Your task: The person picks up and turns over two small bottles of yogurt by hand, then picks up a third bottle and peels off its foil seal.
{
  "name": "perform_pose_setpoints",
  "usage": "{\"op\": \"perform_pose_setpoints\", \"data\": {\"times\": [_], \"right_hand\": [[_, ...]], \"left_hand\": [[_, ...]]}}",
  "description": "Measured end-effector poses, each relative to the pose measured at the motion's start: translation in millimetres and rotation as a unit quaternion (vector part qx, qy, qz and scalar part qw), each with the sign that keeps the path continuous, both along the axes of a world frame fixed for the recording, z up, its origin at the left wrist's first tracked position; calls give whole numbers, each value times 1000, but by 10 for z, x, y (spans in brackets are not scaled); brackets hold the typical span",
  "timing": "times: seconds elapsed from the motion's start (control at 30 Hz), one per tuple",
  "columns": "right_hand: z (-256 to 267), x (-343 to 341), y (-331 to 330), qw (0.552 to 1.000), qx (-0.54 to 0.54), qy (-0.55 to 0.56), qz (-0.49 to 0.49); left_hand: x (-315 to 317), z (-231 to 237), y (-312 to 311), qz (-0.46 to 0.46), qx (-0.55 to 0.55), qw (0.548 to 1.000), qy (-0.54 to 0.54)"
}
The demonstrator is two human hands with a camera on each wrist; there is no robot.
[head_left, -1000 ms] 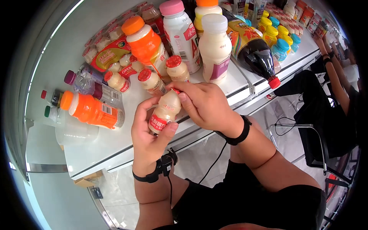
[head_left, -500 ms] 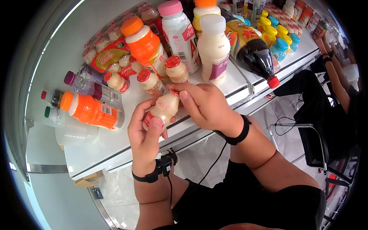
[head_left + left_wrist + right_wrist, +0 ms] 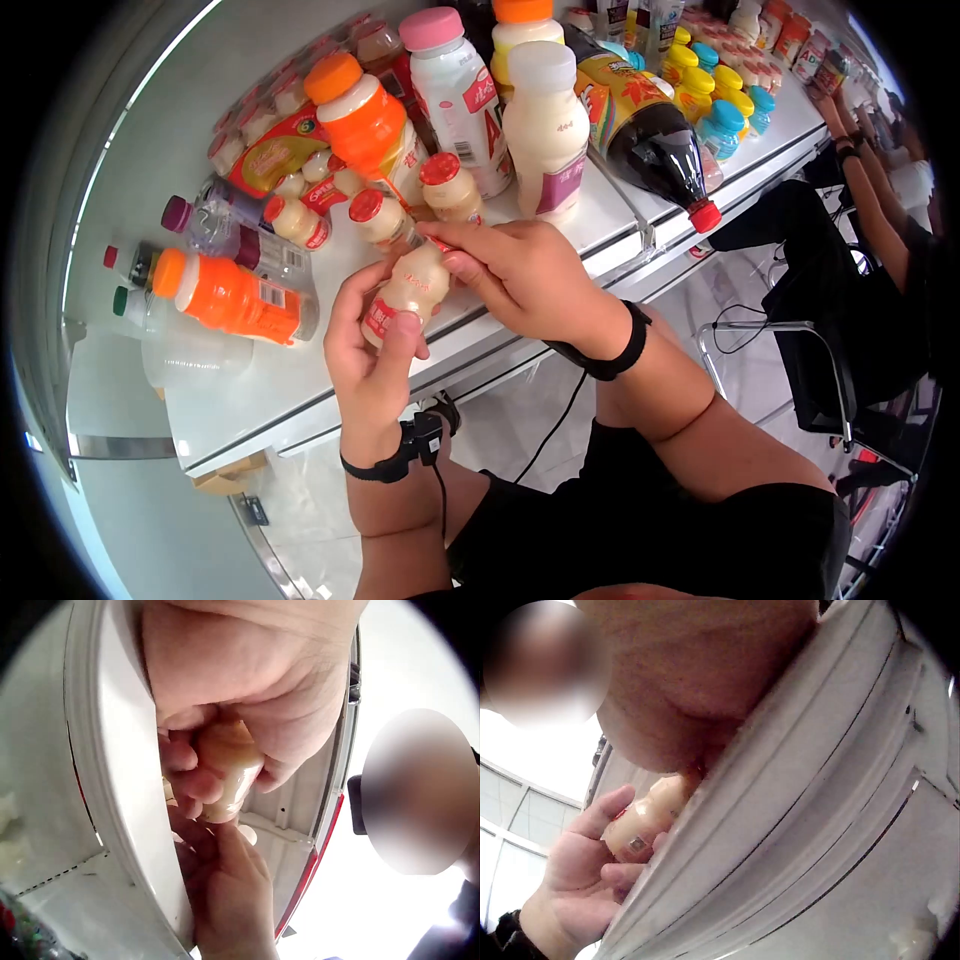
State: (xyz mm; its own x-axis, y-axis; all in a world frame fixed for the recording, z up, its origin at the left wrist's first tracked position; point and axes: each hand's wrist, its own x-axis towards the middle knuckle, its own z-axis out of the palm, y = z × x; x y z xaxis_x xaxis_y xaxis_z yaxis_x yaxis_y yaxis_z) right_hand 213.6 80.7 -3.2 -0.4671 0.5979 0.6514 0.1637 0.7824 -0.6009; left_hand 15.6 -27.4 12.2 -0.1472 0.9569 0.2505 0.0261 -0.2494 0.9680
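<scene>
A small cream-coloured plastic bottle with a red label (image 3: 418,280) is held tilted above the front edge of a glossy white counter (image 3: 270,400), its top leaning toward the right hand (image 3: 545,285). The left hand (image 3: 365,365) is curled round the bottle's lower part, thumb across the front so that part of the label is covered; most of its fingers are hidden behind. The right hand's thumb and forefinger are closed in a pinch at the top, hiding the mouth; only a sliver of red shows there, and whether it is foil or label is hard to tell. The right wrist view shows the bottle's lower end with a small printed square, its top lost behind the hand; in the left wrist view the palm and fingers mask much of it. Just beyond stand two squat cream bottles with red tops (image 3: 380,218), the nearer partly covered at its base by the hands. Leftward, an orange bottle with an orange cap (image 3: 230,297) lies across a clear plastic container (image 3: 195,360), concealing part of it. The packs farther back are overlapped and blurred.
</scene>
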Motion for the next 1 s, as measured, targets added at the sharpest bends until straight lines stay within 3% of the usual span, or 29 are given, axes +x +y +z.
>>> {"op": "perform_pose_setpoints", "data": {"times": [0.43, 1.0], "right_hand": [[-16, -51, -20, 998, 30, -1, -50], [-64, -98, -34, 990, 93, -13, -101]], "left_hand": [[86, -96, 26, 64, 86, 992, 71], [95, -105, 22, 37, 87, 987, 129]]}}
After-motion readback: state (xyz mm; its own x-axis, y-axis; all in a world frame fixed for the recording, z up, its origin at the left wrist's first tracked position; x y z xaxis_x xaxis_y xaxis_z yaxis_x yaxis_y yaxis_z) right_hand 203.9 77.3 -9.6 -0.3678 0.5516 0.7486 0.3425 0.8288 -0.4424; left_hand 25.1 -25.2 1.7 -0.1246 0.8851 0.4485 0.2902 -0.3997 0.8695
